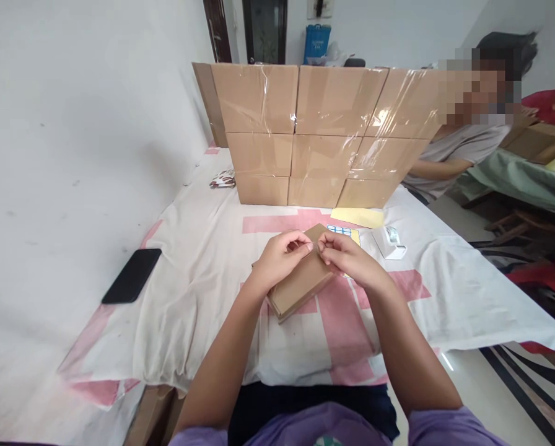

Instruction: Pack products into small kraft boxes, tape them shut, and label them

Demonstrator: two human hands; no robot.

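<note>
A small flat brown cardboard box (300, 285) lies at an angle on the white and pink cloth (203, 260) in front of me. My left hand (282, 255) and my right hand (347, 257) hover over its far end, fingertips pinched together and nearly touching each other. Whatever the fingers pinch is too small to make out. Just behind my right hand a yellow sheet with blue and white stickers (345, 232) peeks out.
A wall of taped cardboard cartons (324, 130) stands at the far side. A black phone (132, 275) lies at left, a small white tape dispenser (389, 243) at right, a yellow sheet (358, 217) near the cartons. Another person (463, 142) sits at right.
</note>
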